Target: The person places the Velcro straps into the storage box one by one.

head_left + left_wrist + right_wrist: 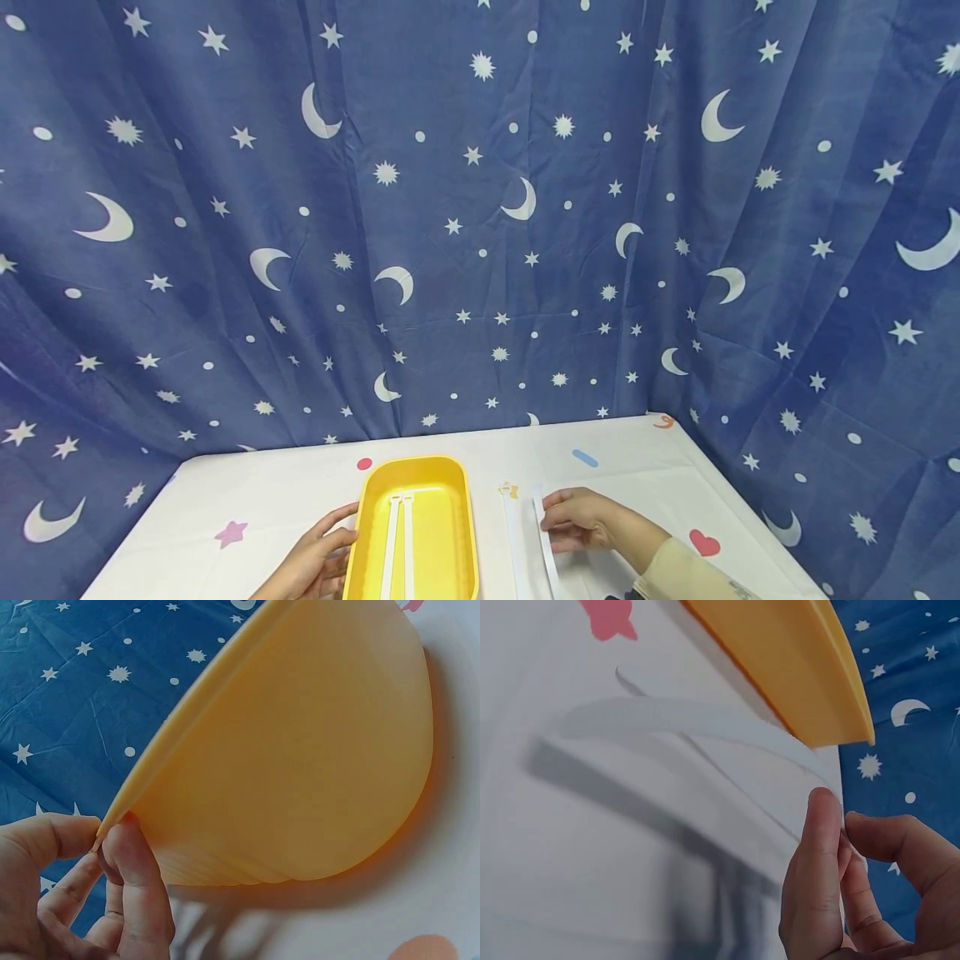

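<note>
A yellow plastic bin (471,542) stands on the table, and my left hand (318,557) pinches its left rim between thumb and fingers, as the left wrist view shows up close. Inside the bin two white cable ties (408,546) lie side by side, heads toward the far end. To the bin's right, another white cable tie (513,537) lies on the tablecloth. My right hand (576,523) pinches a further cable tie (705,721) near one end; its strap bows above the cloth in the right wrist view. The near ends of the ties run out of the head view.
The white tablecloth (285,483) carries printed shapes, among them a pink star (231,533) and a red heart (704,542). A blue curtain (450,250) with moons and stars hangs behind the table and along both sides.
</note>
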Action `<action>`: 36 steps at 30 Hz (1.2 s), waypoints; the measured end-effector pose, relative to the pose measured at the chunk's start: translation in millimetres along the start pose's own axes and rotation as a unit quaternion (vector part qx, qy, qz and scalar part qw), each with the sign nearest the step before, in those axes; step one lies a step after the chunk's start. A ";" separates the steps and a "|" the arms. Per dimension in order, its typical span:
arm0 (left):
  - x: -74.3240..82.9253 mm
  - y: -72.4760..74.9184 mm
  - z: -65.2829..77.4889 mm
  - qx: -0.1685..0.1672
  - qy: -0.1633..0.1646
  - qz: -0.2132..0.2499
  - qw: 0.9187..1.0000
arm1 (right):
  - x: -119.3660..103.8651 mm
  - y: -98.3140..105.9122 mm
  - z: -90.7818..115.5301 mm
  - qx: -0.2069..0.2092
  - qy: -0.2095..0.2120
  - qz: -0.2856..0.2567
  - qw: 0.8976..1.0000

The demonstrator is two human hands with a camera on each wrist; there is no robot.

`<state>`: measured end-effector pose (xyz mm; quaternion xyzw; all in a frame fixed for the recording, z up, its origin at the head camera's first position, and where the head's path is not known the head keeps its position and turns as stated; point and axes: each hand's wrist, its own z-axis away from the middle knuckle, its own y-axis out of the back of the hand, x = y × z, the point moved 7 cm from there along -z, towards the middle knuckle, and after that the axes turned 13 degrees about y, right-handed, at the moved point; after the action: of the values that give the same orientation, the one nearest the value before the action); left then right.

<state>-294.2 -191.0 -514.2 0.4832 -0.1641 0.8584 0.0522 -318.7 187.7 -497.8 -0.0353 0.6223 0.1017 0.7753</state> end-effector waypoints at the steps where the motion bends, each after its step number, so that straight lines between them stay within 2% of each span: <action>1: 0.0 0.1 -0.1 0.002 0.000 -0.002 1.000 | -1.1 -0.5 0.7 -0.001 -0.002 -0.003 1.000; 7: 0.7 -0.4 -0.5 0.005 -0.001 -0.009 1.000 | -8.1 -3.5 5.5 0.001 -0.012 -0.015 1.000; 17: 0.8 -1.5 -0.8 -0.010 -0.005 -0.003 1.000 | -21.5 -9.1 11.0 -0.020 0.006 -0.039 0.999; 24: -0.2 -1.0 -0.6 -0.003 -0.007 -0.001 1.000 | -31.9 -14.1 14.3 -0.024 0.013 -0.032 0.999; 36: 0.9 -2.3 -0.6 -0.011 -0.002 0.006 1.000 | -45.8 -26.5 14.6 -0.047 0.020 -0.029 0.998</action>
<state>-294.5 -188.7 -513.1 0.4832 -0.1763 0.8560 0.0518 -308.7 159.2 -451.9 -0.0914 0.6309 0.1079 0.7629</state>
